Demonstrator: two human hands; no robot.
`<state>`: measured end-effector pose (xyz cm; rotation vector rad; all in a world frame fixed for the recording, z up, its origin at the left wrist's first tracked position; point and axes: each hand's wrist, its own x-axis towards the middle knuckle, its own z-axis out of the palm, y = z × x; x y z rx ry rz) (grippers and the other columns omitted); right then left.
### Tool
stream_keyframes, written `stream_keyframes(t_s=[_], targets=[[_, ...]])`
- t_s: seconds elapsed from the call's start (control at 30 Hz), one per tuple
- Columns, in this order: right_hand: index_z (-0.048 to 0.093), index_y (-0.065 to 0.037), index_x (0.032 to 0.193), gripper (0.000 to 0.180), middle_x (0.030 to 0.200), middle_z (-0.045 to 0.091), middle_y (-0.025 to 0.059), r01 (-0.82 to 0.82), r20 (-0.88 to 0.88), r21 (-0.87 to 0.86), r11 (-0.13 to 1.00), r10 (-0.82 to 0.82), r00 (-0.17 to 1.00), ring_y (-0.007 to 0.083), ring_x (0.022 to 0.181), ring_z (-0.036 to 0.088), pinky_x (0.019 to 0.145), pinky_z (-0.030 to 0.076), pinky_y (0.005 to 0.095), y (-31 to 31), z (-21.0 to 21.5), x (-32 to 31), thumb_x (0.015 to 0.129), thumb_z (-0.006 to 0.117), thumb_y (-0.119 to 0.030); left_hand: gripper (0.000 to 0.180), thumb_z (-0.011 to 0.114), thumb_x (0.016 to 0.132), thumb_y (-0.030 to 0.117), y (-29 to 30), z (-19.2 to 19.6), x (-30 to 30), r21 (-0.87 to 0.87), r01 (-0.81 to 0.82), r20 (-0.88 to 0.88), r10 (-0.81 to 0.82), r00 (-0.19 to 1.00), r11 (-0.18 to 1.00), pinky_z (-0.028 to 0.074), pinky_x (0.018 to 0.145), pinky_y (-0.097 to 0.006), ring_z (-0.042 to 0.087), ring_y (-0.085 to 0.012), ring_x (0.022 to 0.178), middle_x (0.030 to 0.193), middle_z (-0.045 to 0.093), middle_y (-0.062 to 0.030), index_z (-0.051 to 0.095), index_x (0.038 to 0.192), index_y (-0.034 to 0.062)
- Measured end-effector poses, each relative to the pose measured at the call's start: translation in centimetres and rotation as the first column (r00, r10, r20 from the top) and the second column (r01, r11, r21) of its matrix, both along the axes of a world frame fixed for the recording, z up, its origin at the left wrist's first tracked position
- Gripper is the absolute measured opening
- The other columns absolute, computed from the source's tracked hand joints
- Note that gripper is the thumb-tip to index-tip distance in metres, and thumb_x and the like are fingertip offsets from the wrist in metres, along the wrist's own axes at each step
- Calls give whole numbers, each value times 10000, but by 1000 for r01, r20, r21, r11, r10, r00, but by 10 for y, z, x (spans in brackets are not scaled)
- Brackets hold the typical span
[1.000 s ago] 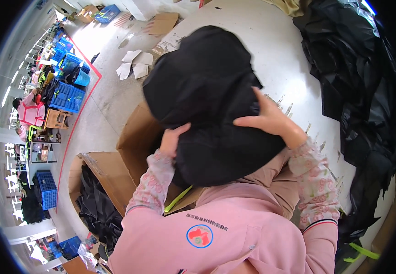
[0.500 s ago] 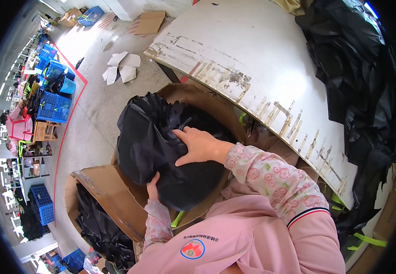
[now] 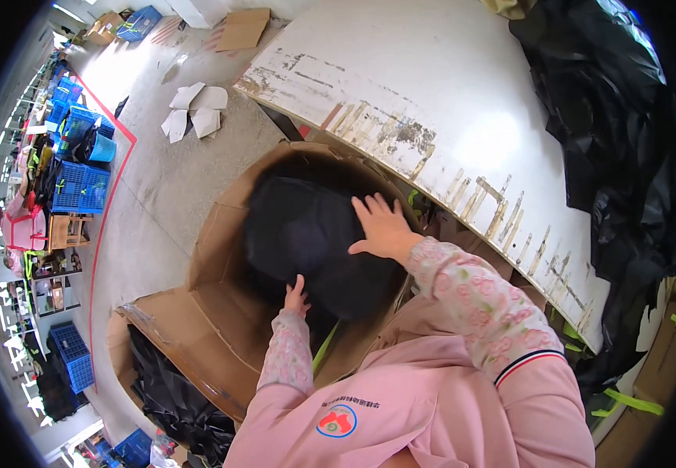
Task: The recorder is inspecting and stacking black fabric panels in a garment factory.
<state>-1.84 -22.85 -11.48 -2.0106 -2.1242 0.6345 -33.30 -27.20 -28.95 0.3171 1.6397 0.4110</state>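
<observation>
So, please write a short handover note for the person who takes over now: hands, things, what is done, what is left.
Left hand: open, fingers on the lower edge of the black bundle.
Right hand: open, palm flat on the bundle's top right.
Bundle: inside the open cardboard box, beside the white table.
Done: bundle is in the box.
Left: probably to press it down fully; more black material lies on the table.

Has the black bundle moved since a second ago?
Yes. The black bundle went from above the white table down into the cardboard box, both hands touching it.
</observation>
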Motion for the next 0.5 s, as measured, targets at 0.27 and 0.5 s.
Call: stream_keyframes(t_s=[0.27, 0.5], targets=[[576, -43, 1223, 466, 1221, 567, 207, 84, -367, -80, 993, -107, 924, 381, 1209, 486, 1020, 414, 426, -130, 55, 85, 829, 723, -244, 656, 662, 896, 425, -15, -24, 36, -17, 411, 42, -410, 911, 912, 467, 886, -464, 635, -268, 1013, 1288, 553, -87, 391, 1435, 166], [650, -36, 1060, 240, 1006, 660, 141, 549, -415, 121, 827, -460, 785, 320, 973, 609, 865, 498, 388, -244, 101, 169, 860, 685, -162, 288, 617, 917, 202, 20, 30, 111, 356, 365, 35, -403, 914, 860, 545, 604, -266, 653, -158, 668, 972, 668, -69, 606, 1175, 75]])
